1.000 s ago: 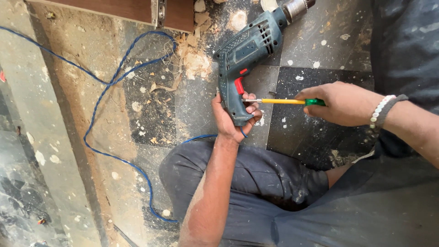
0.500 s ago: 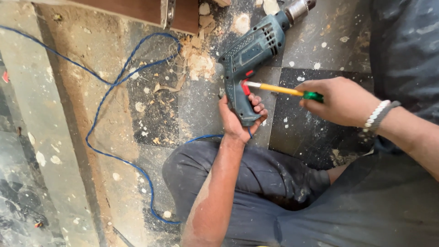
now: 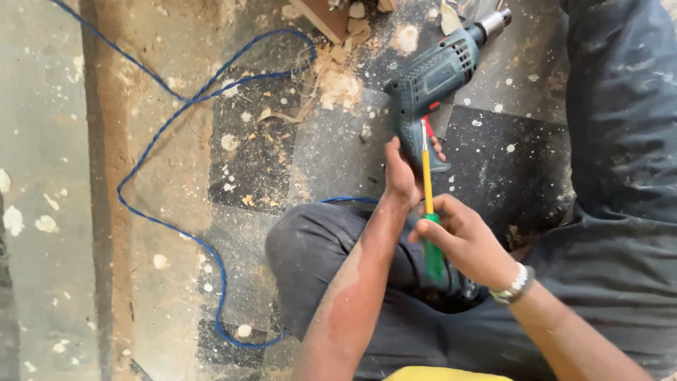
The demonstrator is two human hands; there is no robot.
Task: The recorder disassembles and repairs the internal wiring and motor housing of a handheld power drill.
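Looking down from the head view, the left hand [image 3: 400, 176] has its fingers wrapped round the grip of a drill [image 3: 430, 85] held low over the floor [image 3: 268, 155] — chuck aimed away. The right hand [image 3: 462, 243] clasps a screwdriver [image 3: 429, 212], its tip at the drill's trigger. A blue cord [image 3: 162, 134] loops left.

drill [image 3: 428, 88]: matt plastic (metal chuck) | cord [image 3: 169, 127]: braided | floor [image 3: 141, 212]: rough, paint-speckled
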